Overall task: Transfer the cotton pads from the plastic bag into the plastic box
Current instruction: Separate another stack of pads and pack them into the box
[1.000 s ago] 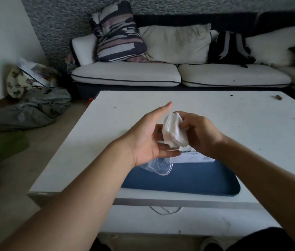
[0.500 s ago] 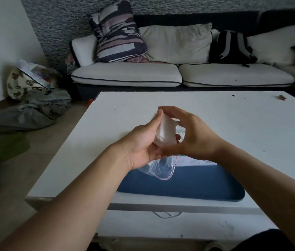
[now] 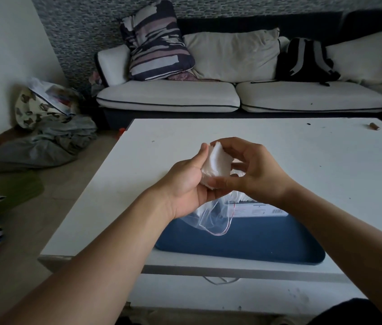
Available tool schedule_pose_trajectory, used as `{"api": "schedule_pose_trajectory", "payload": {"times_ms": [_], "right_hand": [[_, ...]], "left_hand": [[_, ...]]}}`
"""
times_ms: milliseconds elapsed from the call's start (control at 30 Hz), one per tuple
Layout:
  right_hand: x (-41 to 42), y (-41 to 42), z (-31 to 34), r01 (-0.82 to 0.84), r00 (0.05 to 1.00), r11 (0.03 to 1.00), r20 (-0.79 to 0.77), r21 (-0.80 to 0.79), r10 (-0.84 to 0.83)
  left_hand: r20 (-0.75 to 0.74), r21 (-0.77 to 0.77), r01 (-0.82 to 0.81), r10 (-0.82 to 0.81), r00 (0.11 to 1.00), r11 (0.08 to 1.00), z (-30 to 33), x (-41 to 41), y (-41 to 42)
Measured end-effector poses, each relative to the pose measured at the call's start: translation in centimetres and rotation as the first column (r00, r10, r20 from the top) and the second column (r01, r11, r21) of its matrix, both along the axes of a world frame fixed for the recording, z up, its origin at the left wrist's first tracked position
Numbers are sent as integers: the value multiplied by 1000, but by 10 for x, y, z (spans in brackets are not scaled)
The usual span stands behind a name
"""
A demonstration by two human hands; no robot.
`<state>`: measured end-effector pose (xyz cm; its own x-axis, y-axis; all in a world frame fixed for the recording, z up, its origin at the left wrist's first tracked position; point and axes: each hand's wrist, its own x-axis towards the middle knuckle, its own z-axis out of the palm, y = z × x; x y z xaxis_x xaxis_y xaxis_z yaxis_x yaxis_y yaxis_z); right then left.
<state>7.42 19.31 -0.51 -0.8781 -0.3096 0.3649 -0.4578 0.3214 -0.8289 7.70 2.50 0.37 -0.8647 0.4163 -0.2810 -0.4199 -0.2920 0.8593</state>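
While both hands' fingers (image 3: 226, 182) clasp cotton pads (image 3: 217, 164), plastic bag (image 3: 213, 219) overhangs blue tray (image 3: 267, 242).

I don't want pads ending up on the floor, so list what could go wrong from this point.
1. The stack of cotton pads is held in the air between the left hand and right hand; loose pads could slip out and fall.
2. The plastic bag hangs slack below the left hand with its mouth open, so any pads left in it might spill.
3. The box is largely hidden behind the hands, so a drop may miss it.
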Motion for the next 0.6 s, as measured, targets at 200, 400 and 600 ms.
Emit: {"api": "schedule_pose_trajectory", "payload": {"times_ms": [200, 400, 600], "right_hand": [[-3, 1, 0, 32, 999, 999, -42, -18, -33], [-7, 5, 1, 103, 989, 981, -87, -166, -119], [-6, 15, 14, 62, 995, 943, -48, -326, -82]], "left_hand": [[-33, -6, -47, 47, 998, 999, 0, -3, 3], [-20, 35, 44, -44, 999, 998, 2, -2, 1], [55, 114, 45, -52, 997, 992, 5, -3, -2]]}}
